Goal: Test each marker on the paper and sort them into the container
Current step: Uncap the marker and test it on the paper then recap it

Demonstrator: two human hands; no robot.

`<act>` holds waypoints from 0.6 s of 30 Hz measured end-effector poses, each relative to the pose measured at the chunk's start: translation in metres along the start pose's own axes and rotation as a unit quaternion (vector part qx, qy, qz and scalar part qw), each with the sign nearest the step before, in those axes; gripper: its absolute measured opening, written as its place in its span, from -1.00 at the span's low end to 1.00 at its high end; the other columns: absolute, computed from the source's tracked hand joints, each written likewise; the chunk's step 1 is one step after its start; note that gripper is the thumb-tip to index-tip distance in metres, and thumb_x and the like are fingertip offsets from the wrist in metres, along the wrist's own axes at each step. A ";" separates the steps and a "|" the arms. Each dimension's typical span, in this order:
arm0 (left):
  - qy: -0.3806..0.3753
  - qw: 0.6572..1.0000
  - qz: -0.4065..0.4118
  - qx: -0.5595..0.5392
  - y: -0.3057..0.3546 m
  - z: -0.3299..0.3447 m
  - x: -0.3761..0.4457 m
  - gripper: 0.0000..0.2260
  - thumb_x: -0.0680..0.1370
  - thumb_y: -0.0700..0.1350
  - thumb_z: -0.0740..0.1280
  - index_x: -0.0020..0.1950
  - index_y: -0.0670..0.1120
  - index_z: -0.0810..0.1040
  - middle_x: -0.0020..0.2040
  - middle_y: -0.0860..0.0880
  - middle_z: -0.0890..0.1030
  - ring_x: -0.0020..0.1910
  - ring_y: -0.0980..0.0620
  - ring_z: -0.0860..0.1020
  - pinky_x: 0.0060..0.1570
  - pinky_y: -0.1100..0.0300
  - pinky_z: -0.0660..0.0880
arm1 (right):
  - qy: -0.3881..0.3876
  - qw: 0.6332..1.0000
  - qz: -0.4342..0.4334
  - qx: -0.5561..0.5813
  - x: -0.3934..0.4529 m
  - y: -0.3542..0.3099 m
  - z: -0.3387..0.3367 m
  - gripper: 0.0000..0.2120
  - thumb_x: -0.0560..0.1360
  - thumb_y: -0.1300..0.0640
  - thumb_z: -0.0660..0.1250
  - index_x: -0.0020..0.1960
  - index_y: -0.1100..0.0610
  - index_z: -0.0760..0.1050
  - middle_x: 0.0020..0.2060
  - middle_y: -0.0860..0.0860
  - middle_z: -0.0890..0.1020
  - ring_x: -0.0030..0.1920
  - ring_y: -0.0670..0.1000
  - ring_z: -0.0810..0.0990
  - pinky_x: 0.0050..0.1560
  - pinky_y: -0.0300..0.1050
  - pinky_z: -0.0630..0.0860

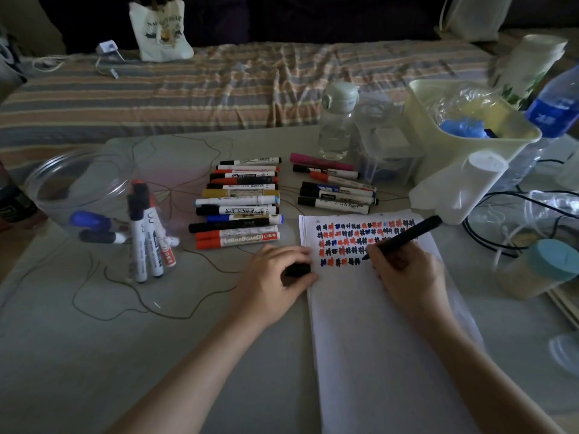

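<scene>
My right hand (404,274) fingers pinched black marker (404,238), tip on paper (376,324) at surface's right side, last mark row. Left hand (275,277) fingers gripped cap (297,270). Best: short light stroke, steady paper, recap firmly before container (78,189).

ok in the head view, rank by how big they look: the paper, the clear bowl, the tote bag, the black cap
1. paper, though it lies nearest the camera
2. clear bowl
3. tote bag, which is farthest away, so its rank against the bowl is unsure
4. black cap, held in the left hand
</scene>
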State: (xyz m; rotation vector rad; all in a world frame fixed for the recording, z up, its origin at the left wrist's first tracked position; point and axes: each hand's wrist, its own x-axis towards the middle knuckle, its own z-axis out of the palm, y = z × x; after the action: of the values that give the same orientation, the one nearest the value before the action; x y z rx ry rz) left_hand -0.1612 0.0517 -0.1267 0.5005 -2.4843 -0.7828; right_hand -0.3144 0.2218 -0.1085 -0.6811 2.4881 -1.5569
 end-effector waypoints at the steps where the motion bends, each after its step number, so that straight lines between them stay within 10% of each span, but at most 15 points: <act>1: 0.001 1.000 0.000 0.000 0.000 0.000 0.000 -0.66 0.44 0.17 0.35 0.08 0.02 0.66 0.16 0.20 0.61 0.12 0.13 0.52 0.13 0.13 0.48 | 0.000 1.000 0.001 0.000 0.000 0.001 0.000 -0.86 0.47 -0.03 0.42 -0.07 0.02 0.63 -0.31 -0.09 0.68 -0.31 -0.14 0.63 -0.23 -0.19 0.57; 18: 0.009 1.000 -0.003 -0.002 -0.001 0.001 0.000 -0.68 0.43 0.16 0.38 0.07 0.02 0.67 0.16 0.19 0.62 0.11 0.13 0.53 0.13 0.05 0.50 | 0.004 0.999 -0.031 -0.030 -0.004 0.000 -0.002 -0.93 0.49 -0.01 0.41 -0.11 -0.02 0.60 -0.33 -0.09 0.66 -0.32 -0.11 0.63 -0.16 0.03 0.63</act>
State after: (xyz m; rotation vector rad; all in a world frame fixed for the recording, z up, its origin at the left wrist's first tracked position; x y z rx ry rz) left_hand -0.1613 0.0516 -0.1283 0.5111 -2.4642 -0.7822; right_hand -0.3114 0.2247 -0.1081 -0.7695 2.5530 -1.5141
